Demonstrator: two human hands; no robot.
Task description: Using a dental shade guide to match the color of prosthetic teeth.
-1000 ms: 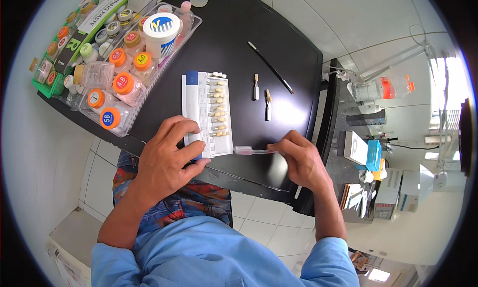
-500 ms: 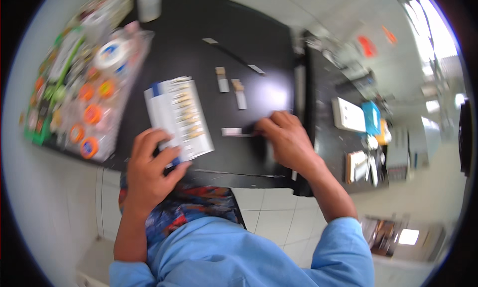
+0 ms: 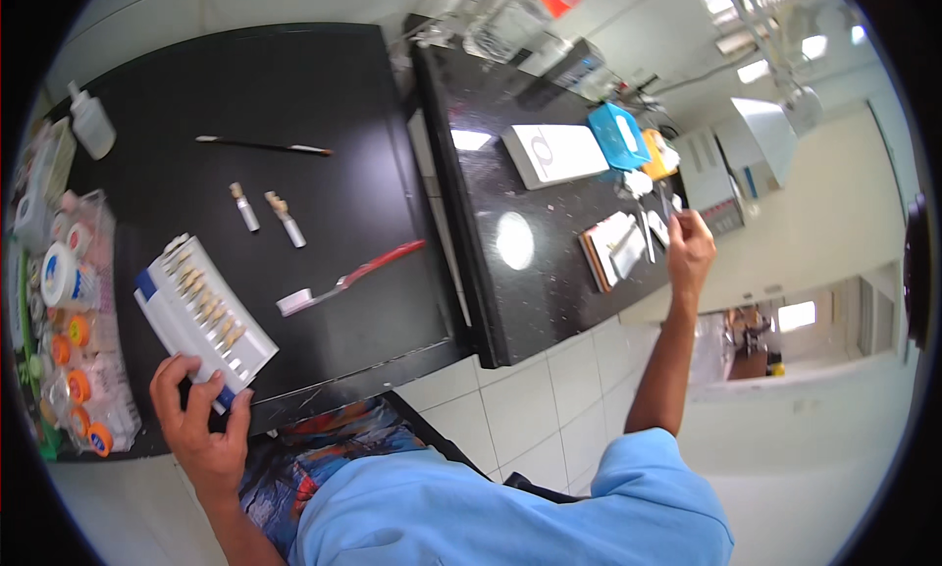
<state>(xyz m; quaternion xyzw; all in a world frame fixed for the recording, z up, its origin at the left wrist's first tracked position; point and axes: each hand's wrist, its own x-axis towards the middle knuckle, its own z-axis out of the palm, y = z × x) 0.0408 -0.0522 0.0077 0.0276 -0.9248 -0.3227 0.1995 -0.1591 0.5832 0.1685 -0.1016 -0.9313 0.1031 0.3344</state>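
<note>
My left hand (image 3: 208, 424) grips the near end of a tooth shade guide (image 3: 169, 316), a white and blue holder with a row of tooth-coloured tabs, on the black table. Beyond the guide lie two loose shade tabs, one (image 3: 245, 209) left of the other (image 3: 287, 223). A red-handled toothbrush (image 3: 368, 266) with pale bristles rests to their right, and a thin dark brush (image 3: 263, 146) lies farther back. My right hand (image 3: 693, 247) reaches over the right-hand counter, its fingers pinched together beside a small pale item; what they hold I cannot make out.
Clear trays with orange-lidded jars (image 3: 61, 348) line the table's left edge, near a white squeeze bottle (image 3: 91, 123). On the right counter (image 3: 535, 301) are a white box (image 3: 555, 155), a blue basket (image 3: 618, 137) and a notebook (image 3: 608, 252). A gap separates table and counter.
My right hand has left the toothbrush, now lying on the table, and moved right over the other counter. The view has turned right. My left hand stays at the shade guide.
</note>
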